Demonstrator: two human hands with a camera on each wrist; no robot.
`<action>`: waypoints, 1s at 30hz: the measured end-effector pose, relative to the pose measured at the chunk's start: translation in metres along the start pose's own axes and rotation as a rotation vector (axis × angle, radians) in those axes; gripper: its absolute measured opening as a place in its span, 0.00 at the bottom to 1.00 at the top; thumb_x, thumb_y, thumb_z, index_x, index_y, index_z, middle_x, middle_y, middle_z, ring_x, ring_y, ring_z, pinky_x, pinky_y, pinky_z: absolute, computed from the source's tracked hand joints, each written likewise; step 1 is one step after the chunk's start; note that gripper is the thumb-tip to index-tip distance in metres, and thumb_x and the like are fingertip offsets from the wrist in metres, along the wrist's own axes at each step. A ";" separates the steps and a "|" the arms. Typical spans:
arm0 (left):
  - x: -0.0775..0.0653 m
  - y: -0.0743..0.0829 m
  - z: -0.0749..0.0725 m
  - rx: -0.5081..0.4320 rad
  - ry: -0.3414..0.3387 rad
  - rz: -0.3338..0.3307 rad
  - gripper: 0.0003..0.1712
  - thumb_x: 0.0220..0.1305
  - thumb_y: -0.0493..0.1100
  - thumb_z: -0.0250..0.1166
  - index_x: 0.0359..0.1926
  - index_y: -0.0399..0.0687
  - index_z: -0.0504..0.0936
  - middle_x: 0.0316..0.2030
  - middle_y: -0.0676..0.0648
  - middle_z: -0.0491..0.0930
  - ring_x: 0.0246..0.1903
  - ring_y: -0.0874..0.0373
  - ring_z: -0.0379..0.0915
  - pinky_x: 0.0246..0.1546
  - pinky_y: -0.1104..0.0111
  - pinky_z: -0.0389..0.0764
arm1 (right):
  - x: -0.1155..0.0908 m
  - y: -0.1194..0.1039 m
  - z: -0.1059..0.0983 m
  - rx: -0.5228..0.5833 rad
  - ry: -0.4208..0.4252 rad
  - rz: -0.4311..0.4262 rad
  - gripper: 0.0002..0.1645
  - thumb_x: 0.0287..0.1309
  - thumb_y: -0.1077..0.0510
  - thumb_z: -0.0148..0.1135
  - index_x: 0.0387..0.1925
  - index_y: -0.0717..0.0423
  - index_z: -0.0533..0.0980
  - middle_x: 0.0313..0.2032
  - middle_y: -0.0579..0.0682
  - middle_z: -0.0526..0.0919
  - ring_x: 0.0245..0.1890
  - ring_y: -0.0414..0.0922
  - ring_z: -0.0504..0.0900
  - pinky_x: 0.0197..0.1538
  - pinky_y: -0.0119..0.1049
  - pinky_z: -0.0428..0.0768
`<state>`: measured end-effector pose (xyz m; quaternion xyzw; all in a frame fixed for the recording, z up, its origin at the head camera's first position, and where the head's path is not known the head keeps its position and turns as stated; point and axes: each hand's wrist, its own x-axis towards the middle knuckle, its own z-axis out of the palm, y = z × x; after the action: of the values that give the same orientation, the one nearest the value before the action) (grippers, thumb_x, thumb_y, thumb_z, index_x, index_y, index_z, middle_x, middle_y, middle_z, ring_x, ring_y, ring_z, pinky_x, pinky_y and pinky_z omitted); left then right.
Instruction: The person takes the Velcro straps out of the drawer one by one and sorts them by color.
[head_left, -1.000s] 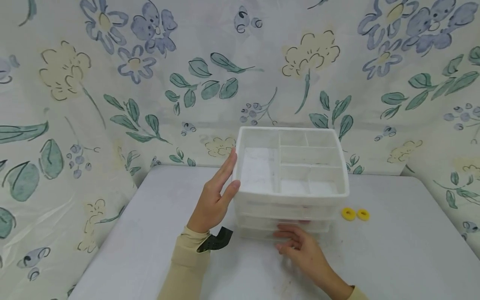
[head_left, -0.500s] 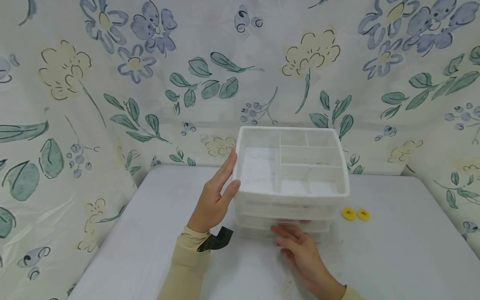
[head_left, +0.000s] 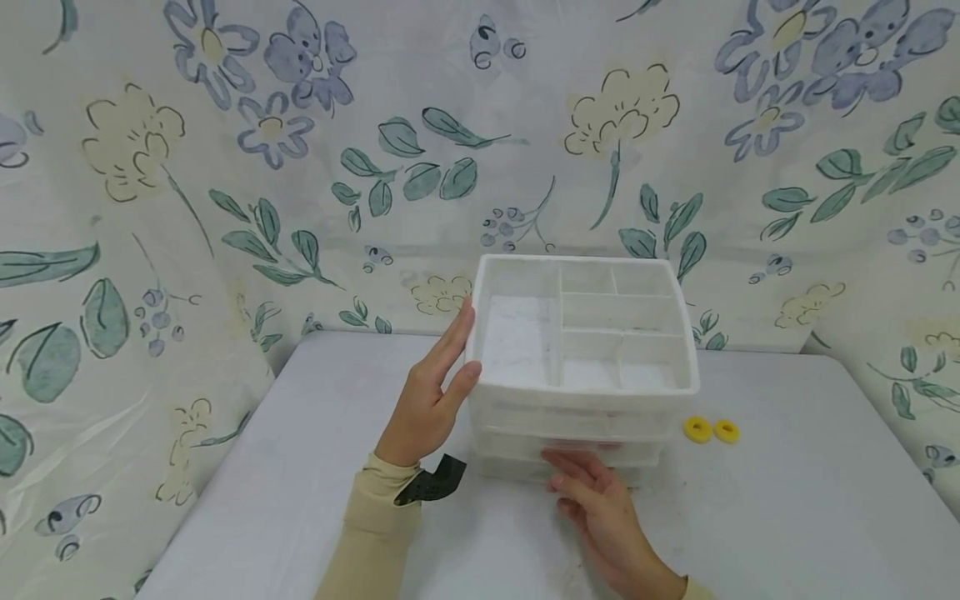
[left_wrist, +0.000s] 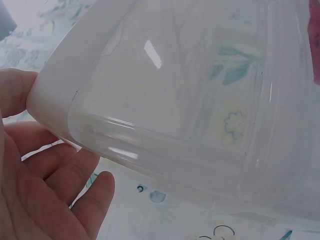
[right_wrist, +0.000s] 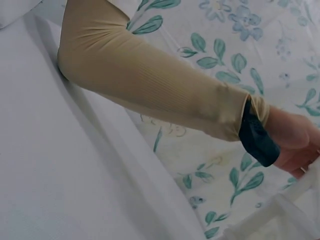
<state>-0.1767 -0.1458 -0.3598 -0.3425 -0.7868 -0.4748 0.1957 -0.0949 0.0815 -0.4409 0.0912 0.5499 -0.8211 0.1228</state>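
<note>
A white plastic drawer organizer [head_left: 585,392] stands on the table, with several compartments in its top and translucent drawers below. My left hand [head_left: 423,400] lies along its left side, fingers straight, thumb at the front corner. In the left wrist view the left hand [left_wrist: 55,170] touches the edge of the organizer's translucent wall [left_wrist: 165,100]. My right hand [head_left: 600,508] is at the lower front, its slightly bent fingertips at the middle drawer's bottom edge [head_left: 517,447]. Something red [head_left: 600,445] shows faintly through that drawer; its kind is unclear. The right hand is outside the right wrist view.
Two yellow rings [head_left: 712,430] lie on the white tabletop [head_left: 787,500] right of the organizer. A floral cloth [head_left: 405,208] hangs behind and at both sides. The right wrist view shows the left sleeve [right_wrist: 165,90] with a dark strap [right_wrist: 257,137].
My right hand has turned, and its fingertips have shifted slightly left along the drawer front. The left hand and the organizer stay where they were. The red patch looks wider at the middle drawer.
</note>
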 end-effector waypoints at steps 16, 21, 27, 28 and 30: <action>0.000 0.001 0.000 0.004 -0.003 -0.007 0.34 0.78 0.40 0.52 0.79 0.44 0.53 0.79 0.50 0.48 0.77 0.52 0.44 0.74 0.62 0.54 | -0.016 0.004 -0.006 -0.064 -0.040 0.062 0.27 0.67 0.64 0.60 0.64 0.68 0.66 0.59 0.51 0.81 0.41 0.41 0.79 0.38 0.27 0.77; 0.000 0.002 0.000 -0.004 0.001 -0.002 0.34 0.78 0.39 0.53 0.79 0.43 0.53 0.79 0.50 0.48 0.77 0.52 0.44 0.74 0.61 0.54 | -0.020 0.007 -0.007 -0.075 -0.032 0.092 0.28 0.67 0.64 0.61 0.65 0.68 0.65 0.59 0.53 0.81 0.40 0.43 0.79 0.38 0.27 0.77; 0.000 0.002 0.000 -0.009 -0.003 -0.006 0.34 0.78 0.40 0.53 0.79 0.44 0.53 0.79 0.50 0.48 0.77 0.53 0.44 0.74 0.61 0.55 | -0.025 0.008 -0.008 -0.143 -0.007 0.182 0.33 0.67 0.57 0.65 0.67 0.63 0.66 0.61 0.56 0.79 0.41 0.46 0.80 0.45 0.29 0.79; 0.001 0.001 0.000 -0.007 -0.002 -0.006 0.34 0.78 0.40 0.52 0.79 0.44 0.53 0.79 0.50 0.48 0.77 0.53 0.44 0.74 0.61 0.55 | -0.026 0.008 -0.008 -0.153 -0.006 0.195 0.34 0.66 0.55 0.66 0.68 0.63 0.65 0.62 0.56 0.79 0.41 0.47 0.80 0.46 0.29 0.79; 0.001 0.001 0.000 -0.006 -0.002 -0.004 0.34 0.78 0.40 0.52 0.79 0.43 0.53 0.79 0.50 0.48 0.77 0.52 0.44 0.74 0.61 0.55 | -0.027 0.008 -0.009 -0.167 -0.010 0.206 0.37 0.65 0.53 0.68 0.69 0.62 0.65 0.62 0.56 0.79 0.42 0.47 0.80 0.48 0.30 0.78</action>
<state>-0.1763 -0.1452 -0.3584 -0.3420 -0.7861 -0.4773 0.1928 -0.0662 0.0894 -0.4435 0.1325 0.6032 -0.7561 0.2164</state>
